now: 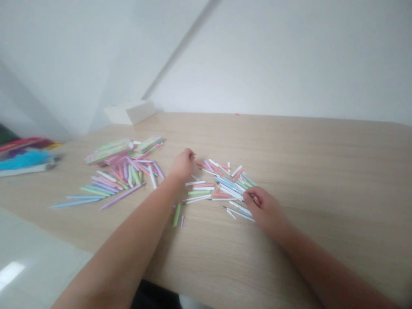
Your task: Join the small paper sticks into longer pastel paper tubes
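Note:
My left hand (184, 164) is just above the table at the far left of a spread of pen parts, its fingers curled together. Whatever it may hold is too blurred to tell. The right hand (263, 207) is at the near right edge of the same spread, thumb and fingers pinched over the ends of thin white sticks (230, 192) that look like pen refills. I cannot make out what lies in that pinch. Around them are light blue barrels (227, 183), coral pieces (222, 195) and green pieces (198, 192). A green tube (177, 215) lies nearer me, beside my left forearm.
A heap of pastel pens (119, 178) lies on the left of the wooden table (322, 171), with printed pen boxes (109, 152) behind it. Further back is a white box (131, 112) by the wall. Blurred bright blue stuff (27, 159) sits at far left.

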